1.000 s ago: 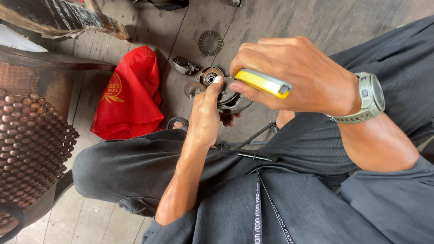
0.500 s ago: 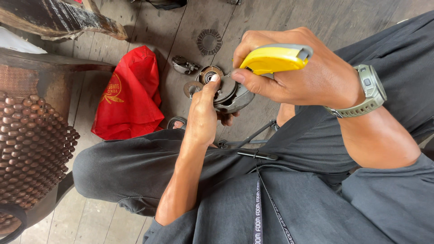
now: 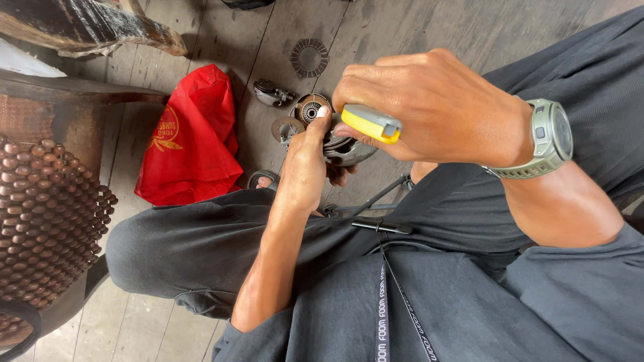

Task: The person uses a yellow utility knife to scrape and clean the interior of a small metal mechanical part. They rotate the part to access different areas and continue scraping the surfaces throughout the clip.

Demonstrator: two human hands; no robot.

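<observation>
Since the previous frame, yellow-handled tool is tilted lower, clenched in right hand. Round metal part is grasped by left hand above plank floor, near red bag.

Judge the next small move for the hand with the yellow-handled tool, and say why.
Probably bring the tool tip down onto the round metal part. The right hand has its grip on the yellow-handled tool just beside that part, while the left hand steadies the part from below, thumb on its rim. The tip itself is hidden.
</observation>
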